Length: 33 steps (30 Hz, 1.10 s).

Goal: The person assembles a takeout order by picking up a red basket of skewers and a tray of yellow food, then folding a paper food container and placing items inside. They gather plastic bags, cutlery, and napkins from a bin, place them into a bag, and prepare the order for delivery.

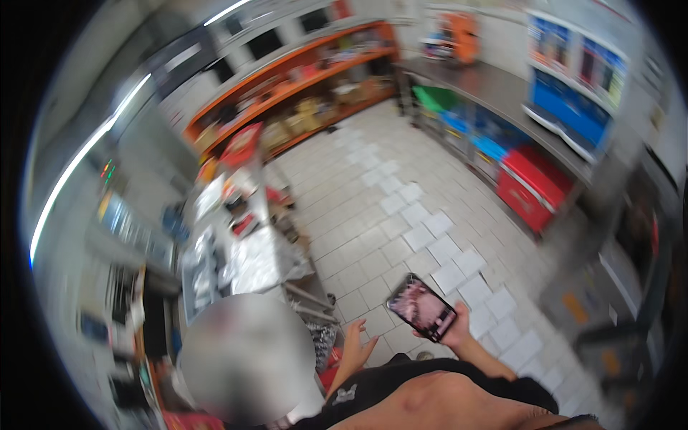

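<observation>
My right hand is wrapped round a smartphone in a dark case, held out in front of my body with its lit screen facing up. The screen shows a pinkish picture, too blurred to make out. Just left of the phone is my left hand, its fingers apart and nothing in them. A small gap separates that hand from the phone. Beneath both hands lies the tiled floor.
To the left, a table is covered with plastic bags and packages. Orange shelves with goods line the far wall. At right, a metal counter stands over a red cooler box and blue-lidded bins. A blurred round patch hides the lower left.
</observation>
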### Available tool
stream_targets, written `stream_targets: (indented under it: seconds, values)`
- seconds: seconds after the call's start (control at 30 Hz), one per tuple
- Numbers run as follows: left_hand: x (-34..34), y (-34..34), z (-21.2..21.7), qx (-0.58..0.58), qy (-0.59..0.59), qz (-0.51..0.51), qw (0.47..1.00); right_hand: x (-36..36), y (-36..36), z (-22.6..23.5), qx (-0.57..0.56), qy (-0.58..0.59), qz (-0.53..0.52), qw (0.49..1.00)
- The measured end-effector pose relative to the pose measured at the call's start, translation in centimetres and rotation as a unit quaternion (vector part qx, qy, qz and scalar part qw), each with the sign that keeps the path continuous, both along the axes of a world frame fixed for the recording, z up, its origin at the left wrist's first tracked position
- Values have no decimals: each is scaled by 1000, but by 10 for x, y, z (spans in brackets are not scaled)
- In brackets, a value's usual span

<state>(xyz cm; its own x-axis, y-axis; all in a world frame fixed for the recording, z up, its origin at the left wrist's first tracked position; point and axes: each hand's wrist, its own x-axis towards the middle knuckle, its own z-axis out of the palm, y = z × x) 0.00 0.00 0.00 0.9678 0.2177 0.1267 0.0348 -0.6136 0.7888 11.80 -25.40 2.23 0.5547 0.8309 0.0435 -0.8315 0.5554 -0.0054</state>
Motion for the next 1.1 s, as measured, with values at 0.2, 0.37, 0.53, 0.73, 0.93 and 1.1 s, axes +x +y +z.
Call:
stream_targets:
  seconds: [0.2, 0.37, 0.53, 0.73, 0.93, 1.1]
  values:
    - [71, 44, -24, 36, 50, -15, 998, 61, 27, -21, -70, 88, -91, 989]
    - [160, 96, -53, 45, 63, -86, 993, 140, 68, -28, 31, 46, -103, 993]
    - [309, 149, -40, 66, -12, -119, 991, 240, 117, 28, 108, 33, -92, 989]
    - [474, 187, -43, 60, -39, -166, 984, 348, 153, 55, 55, 16, -77, 995]
    - [554, 256, -224, 16, 218, -236, 947, 474, 197, 22, -26, -6, -38, 999]
    - [415, 345, -322, -17, 554, 261, 790, 633, 256, 20, -127, -140, -4, 982]
